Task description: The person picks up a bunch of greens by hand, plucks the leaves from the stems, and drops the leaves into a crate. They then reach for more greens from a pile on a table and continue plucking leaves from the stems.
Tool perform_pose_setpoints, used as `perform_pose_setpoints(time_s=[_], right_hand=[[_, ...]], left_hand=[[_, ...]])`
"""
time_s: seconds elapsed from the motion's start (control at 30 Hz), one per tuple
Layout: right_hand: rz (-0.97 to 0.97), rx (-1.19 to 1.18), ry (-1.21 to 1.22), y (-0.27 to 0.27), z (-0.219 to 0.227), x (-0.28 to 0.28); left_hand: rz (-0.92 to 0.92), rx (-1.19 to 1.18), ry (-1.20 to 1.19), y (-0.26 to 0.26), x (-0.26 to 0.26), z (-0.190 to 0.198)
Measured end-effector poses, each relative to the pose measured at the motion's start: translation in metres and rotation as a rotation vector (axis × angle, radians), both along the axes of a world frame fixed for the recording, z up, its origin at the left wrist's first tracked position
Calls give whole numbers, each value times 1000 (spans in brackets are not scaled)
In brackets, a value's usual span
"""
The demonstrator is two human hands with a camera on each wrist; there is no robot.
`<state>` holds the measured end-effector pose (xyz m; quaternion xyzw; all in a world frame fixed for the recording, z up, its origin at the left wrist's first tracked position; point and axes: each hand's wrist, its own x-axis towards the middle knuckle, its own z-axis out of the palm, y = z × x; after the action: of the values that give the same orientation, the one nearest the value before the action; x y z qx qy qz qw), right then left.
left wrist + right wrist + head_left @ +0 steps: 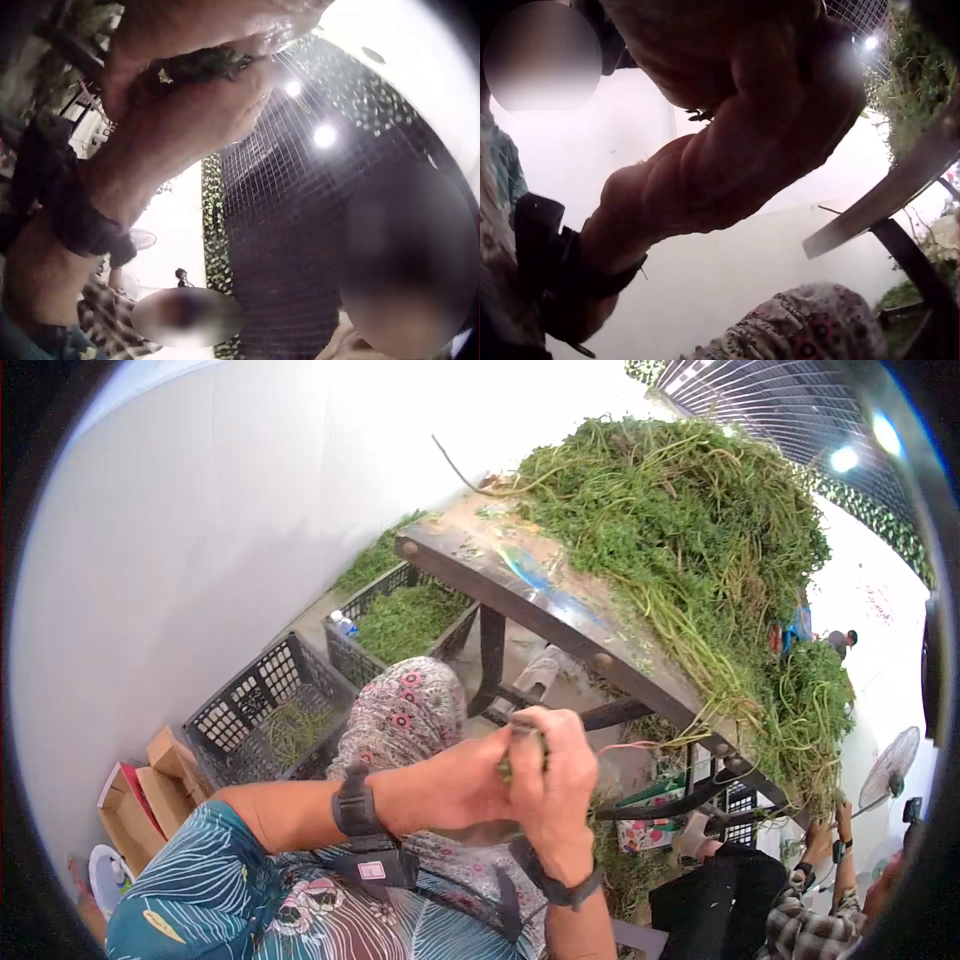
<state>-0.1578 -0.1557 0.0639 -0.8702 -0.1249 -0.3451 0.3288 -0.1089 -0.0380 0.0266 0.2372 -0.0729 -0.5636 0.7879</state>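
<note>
Above the lap, my two hands meet in the head view. My left hand (478, 772) reaches in from the left and holds a small bunch of leafy greens (507, 768). My right hand (556, 775) curls its fingers over the same bunch, against the left hand. Most of the bunch is hidden inside the hands. In the left wrist view, dark green leaves (201, 69) show between the two palms. A small leafy tip (699, 115) pokes out below the hands in the right wrist view.
A large heap of greens (690, 510) covers the table (590, 625) ahead. Beside my knees stand a black crate (235, 705) with a few stems and another crate (345, 660) with greens. Cardboard boxes (165, 785) lie at left. Another person (815, 920) works at right near a fan (890, 768).
</note>
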Motion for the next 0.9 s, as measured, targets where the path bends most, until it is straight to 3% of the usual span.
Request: perform_pose_setpoints(time_s=[0.07, 0.17, 0.2, 0.23, 0.33, 0.37, 0.47, 0.5, 0.57, 0.6, 0.63, 0.73, 0.77, 0.83, 0.87, 0.9], right_hand=[[-27, -158, -17, -6, -18, 5], [-27, -306, 30, -7, -42, 11], [-25, -338, 56, -7, -50, 14], [1, -346, 120, -8, -58, 18], [-28, -337, 223, -5, -70, 26], [33, -277, 246, -7, -72, 29], [102, -35, 269, -17, -77, 33], [69, 37, 255, -21, -80, 33], [63, 197, 506, -36, -82, 28], [64, 281, 631, -43, -84, 23], [31, 200, 517, -48, -94, 19], [-4, 237, 879, -68, -108, -3], [10, 307, 892, -79, -136, -14], [-29, 285, 1000, -86, -133, -24], [-13, 414, 1034, -90, -137, -27], [-86, 438, 1082, -83, -124, -25]], left_hand=[[110, 170, -428, 8, -6, 20], [251, 150, -875, 13, 4, -7], [287, 94, -994, 12, 10, -27], [293, 123, -906, 9, 12, -41], [347, 293, -1188, 11, 21, -60], [363, 229, -953, 8, 20, -62], [186, 456, -1062, 11, 34, -44], [258, 426, -1117, 6, 38, -60], [291, 323, -714, -5, 45, -98], [213, 182, -159, -7, 56, -111], [220, 107, 428, -10, 66, -121], [189, 87, 515, 1, 76, -132], [215, 61, 517, 5, 81, -144], [279, 69, 514, 15, 91, -161], [303, 100, 510, 20, 97, -166], [350, 290, -80, 28, 102, -162]])
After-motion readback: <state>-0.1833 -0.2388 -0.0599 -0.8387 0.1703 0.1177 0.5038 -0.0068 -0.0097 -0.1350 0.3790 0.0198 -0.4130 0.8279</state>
